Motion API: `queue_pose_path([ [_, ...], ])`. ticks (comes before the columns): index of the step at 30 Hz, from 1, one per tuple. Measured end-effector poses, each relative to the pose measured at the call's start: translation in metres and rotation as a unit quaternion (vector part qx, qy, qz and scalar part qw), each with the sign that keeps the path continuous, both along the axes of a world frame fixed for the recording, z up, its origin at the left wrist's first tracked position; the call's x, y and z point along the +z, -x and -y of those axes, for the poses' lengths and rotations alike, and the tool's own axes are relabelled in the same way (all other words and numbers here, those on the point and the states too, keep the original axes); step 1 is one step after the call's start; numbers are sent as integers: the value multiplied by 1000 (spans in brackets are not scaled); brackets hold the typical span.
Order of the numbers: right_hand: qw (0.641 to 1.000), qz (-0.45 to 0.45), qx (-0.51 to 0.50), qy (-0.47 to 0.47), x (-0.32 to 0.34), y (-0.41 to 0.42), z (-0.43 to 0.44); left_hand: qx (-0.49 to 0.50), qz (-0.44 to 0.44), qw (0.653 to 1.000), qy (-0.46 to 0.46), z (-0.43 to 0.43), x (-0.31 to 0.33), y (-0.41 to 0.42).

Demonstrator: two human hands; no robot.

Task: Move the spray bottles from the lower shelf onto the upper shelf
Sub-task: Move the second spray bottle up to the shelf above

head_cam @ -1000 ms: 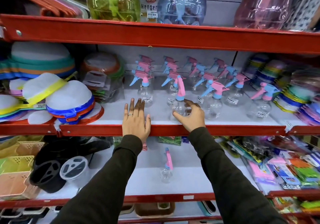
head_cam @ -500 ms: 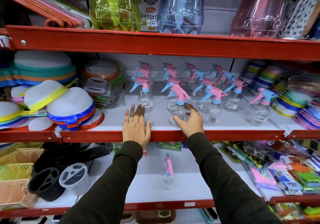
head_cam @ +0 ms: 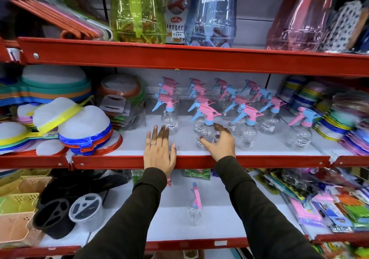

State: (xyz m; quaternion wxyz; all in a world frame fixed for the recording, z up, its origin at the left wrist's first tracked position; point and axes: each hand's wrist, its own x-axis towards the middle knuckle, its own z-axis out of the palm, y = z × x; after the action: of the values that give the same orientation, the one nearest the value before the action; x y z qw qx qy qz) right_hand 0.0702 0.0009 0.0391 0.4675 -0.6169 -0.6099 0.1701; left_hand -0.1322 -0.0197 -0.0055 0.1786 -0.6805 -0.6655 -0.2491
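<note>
My right hand (head_cam: 221, 144) is curled around the clear belly of a spray bottle (head_cam: 206, 118) with a pink and blue trigger head. It stands upright near the front of the upper shelf (head_cam: 279, 161), nozzle pointing left. Behind and beside it stand several more spray bottles (head_cam: 247, 126) in rows. My left hand (head_cam: 159, 150) lies flat and open on that shelf's red front edge, holding nothing. On the lower shelf (head_cam: 219, 222) one spray bottle (head_cam: 194, 206) stands alone between my forearms.
Stacked round strainers with coloured rims (head_cam: 83, 130) fill the upper shelf's left side, and coloured stacks (head_cam: 339, 122) crowd its right. The lower shelf holds plastic baskets (head_cam: 18, 214) and black holders (head_cam: 54, 212) on the left, packaged goods (head_cam: 329, 204) on the right. Tall bottles (head_cam: 137, 10) stand on the top shelf.
The bottle in my right hand has turned so its nozzle points left instead of toward me, and it now stands on the upper shelf. My left hand has stayed in place.
</note>
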Motion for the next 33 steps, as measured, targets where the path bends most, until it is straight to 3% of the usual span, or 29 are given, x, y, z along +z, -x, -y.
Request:
queue_pose_path([
  [20, 1000, 11, 18, 13, 4, 2, -2, -3, 1, 1000, 13, 1, 2, 1],
  [25, 999, -24, 18, 35, 0, 1, 5, -13, 3, 1000, 16, 1, 2, 2],
  [33, 994, -85, 23, -62, -17, 9, 41, -39, 27, 999, 3, 6, 7, 12],
])
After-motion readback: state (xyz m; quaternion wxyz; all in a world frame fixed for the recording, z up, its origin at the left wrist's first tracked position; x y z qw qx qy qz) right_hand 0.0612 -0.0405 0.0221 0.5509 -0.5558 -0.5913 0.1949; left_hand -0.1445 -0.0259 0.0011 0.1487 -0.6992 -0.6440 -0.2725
